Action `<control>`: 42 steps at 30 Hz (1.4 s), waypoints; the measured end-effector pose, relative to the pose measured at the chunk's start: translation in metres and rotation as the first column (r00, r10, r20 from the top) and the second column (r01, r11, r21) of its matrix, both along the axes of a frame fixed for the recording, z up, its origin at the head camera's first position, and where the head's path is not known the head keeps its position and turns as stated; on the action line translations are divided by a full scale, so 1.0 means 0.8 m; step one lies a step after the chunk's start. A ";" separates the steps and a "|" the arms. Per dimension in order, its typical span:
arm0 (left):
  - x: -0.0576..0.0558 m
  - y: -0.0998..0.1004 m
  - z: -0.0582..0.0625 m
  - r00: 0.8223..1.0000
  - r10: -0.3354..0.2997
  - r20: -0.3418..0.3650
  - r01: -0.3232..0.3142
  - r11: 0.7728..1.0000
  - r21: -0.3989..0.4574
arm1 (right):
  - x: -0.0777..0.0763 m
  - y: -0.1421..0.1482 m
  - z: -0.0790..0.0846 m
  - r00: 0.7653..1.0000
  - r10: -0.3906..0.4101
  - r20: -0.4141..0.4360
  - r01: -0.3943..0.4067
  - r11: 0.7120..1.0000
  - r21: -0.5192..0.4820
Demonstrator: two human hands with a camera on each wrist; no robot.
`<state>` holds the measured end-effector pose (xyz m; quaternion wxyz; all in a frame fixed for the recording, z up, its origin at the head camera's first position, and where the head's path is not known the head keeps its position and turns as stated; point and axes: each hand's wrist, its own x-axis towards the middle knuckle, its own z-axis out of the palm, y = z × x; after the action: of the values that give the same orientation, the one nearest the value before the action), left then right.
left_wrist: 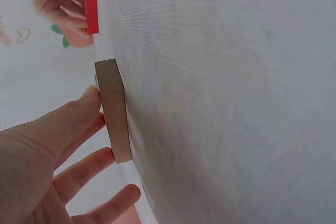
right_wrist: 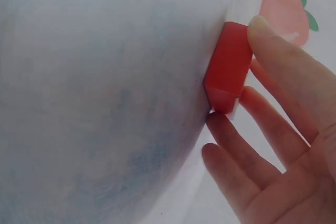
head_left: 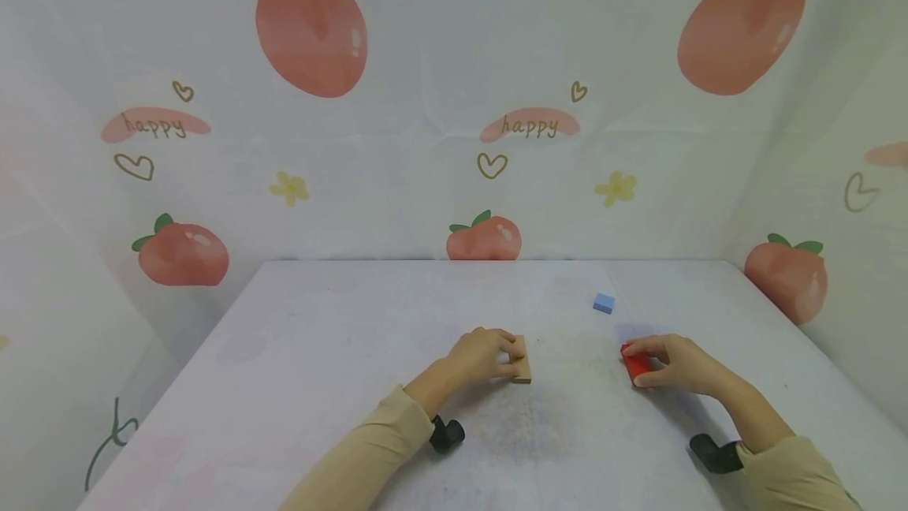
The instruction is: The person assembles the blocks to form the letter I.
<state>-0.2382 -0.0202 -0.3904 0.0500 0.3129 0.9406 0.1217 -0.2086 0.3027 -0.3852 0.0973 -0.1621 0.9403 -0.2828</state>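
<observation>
Red block (head_left: 640, 367) lies on the right part of the table (head_left: 319, 353); tan block (head_left: 526, 365) lies flat nearer the middle, well apart from it. Right hand (head_left: 684, 365) holds the red block by its ends, thumb at the near end and fingers at the far; left hand (head_left: 482, 356) holds the tan block lightly between thumb and bent fingers; both hands are part-way open, to about the span of their blocks, with the outer fingers of each spread clear. Blue block (head_left: 604, 303) lies farther back, nearest the red block, touched by neither hand; peach-printed cloth (head_left: 397, 180) stands behind the table.

Step in hand, as judged: handling two blocks at once, one to each hand, at table level; whether this is a pick-up or a setting-down cannot be told; the next move appears to call for steady, square contact at both blocks, so that neither tips or skids.

Firmness of either grip cannot be told; the fingers hide part of the tan block in the head view; undersides of both blocks are out of sight; a bluish sliver behind the tan block in the left wrist view is too small to identify; both sleeves (head_left: 369, 448) are cut off by the lower edge.
</observation>
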 end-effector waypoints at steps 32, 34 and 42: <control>0.004 0.002 0.003 1.000 0.031 0.005 -0.030 0.999 -0.019 | -0.005 0.027 0.001 0.993 -0.016 0.118 0.019 0.999 -0.028; 0.004 0.002 0.002 1.000 0.029 0.002 -0.029 0.999 -0.020 | -0.005 0.027 0.001 0.993 -0.016 0.117 0.019 1.000 -0.021; 0.003 0.002 0.001 1.000 0.026 -0.011 -0.026 0.999 -0.027 | -0.006 0.027 -0.001 0.995 -0.020 0.095 0.020 1.000 -0.007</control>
<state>-0.2360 -0.0182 -0.3899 0.0478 0.3006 0.9464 0.1079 -0.2132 0.3246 -0.3857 0.1385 -0.1394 0.9351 -0.2949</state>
